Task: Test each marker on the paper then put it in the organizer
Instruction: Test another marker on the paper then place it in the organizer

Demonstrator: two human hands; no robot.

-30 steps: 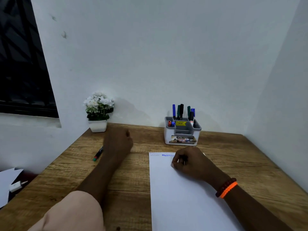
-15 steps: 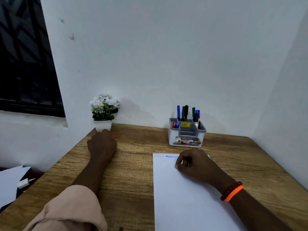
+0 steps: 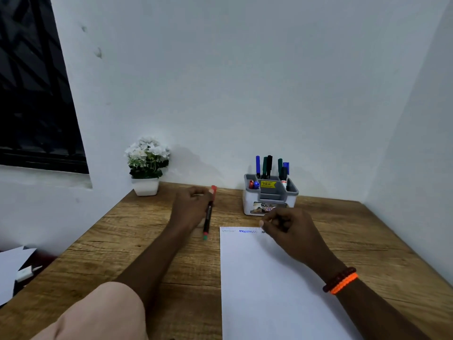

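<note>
Two walls meet behind the wooden desk (image 3: 137,244), closing its far edge and its right side, so the open room lies on the near side and along the left edge, where the top ends above a lower surface holding loose white sheets (image 3: 12,271) and a small white plug (image 3: 24,274). A dark window (image 3: 34,94) fills the upper left. The paper (image 3: 269,290) lies flat on the desk right of centre, its near end running out of view and its top edge just in front of the organizer (image 3: 269,200); faint, blue and dark scribbles sit along that top edge. The organizer stands near the back wall with blue, green and black markers upright in its rear compartments and a red and a blue cap in its left front pocket. A white potted plant (image 3: 147,165) stands in the far left corner. The left hand (image 3: 191,209) hovers between plant and organizer, gripping a marker (image 3: 208,214) with a black barrel, red end up, green end pointing down toward the desk beside the paper's left corner. The right hand (image 3: 286,224) is curled above the paper's top edge, partly hiding the dark scribble; whether it holds anything cannot be told. An orange and dark bracelet (image 3: 340,280) circles that wrist.
</note>
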